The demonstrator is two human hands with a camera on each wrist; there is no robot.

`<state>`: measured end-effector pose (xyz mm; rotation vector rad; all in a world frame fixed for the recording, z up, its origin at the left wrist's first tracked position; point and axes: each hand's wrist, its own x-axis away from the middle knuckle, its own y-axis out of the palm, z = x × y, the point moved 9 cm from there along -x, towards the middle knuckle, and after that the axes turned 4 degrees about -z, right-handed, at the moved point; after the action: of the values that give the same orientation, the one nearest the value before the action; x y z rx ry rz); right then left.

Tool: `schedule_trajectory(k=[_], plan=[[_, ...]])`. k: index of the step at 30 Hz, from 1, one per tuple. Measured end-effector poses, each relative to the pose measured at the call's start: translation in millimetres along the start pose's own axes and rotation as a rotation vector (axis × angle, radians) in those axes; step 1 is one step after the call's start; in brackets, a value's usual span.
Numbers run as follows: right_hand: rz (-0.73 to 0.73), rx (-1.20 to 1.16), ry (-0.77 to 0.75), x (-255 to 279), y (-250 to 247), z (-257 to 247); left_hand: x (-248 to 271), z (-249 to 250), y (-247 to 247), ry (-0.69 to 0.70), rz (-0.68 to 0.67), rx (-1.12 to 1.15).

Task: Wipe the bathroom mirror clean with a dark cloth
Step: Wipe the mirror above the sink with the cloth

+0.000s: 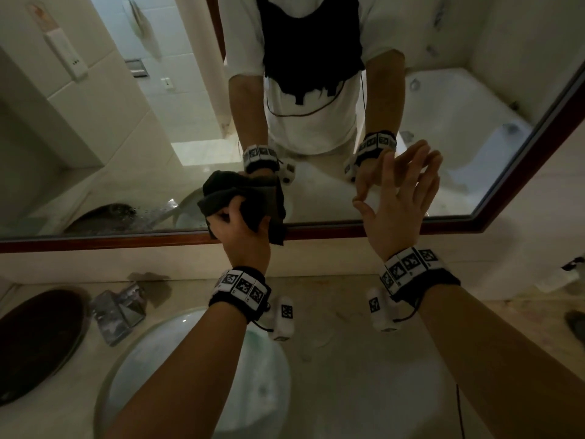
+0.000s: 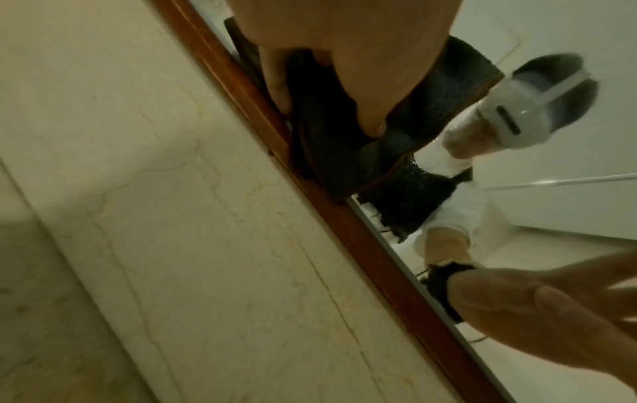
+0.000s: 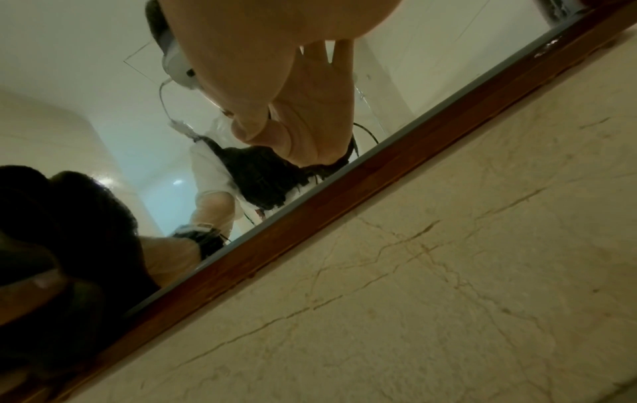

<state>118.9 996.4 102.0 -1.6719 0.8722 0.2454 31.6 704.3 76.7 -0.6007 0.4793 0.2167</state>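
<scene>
Cloth (image 1: 243, 198) bunched in left hand (image 1: 242, 231)

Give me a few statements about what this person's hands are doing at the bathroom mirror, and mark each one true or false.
1. The left hand grips the dark cloth. True.
2. The cloth is up near the top of the mirror. False: it sits at the bottom edge, overlapping the wooden frame.
3. The right hand holds a spray bottle. False: it holds nothing, its fingers spread in front of the glass.
4. A round sink basin lies below the mirror. True.
5. Both wrists are bare. False: each wears a band of black-and-white markers.
</scene>
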Motion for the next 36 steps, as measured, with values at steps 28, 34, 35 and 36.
schedule_trajectory(k=[28, 34, 35, 36], plan=[[0.036, -0.039, -0.12, 10.7, -9.7, -149.3, -58.4, -111.2, -88.1, -0.107, -0.075, 0.078], [-0.012, 0.048, -0.09, 6.7, 6.7, -171.5, -72.9, -137.8, -113.9, -0.105, -0.077, 0.038], [-0.017, 0.069, -0.084, 6.3, 7.9, -170.0, -73.1, -137.5, -114.0, -0.098, -0.073, 0.033], [-0.019, 0.09, -0.081, 5.9, 8.9, -169.2, -73.1, -137.2, -113.4, -0.09, -0.07, 0.033]])
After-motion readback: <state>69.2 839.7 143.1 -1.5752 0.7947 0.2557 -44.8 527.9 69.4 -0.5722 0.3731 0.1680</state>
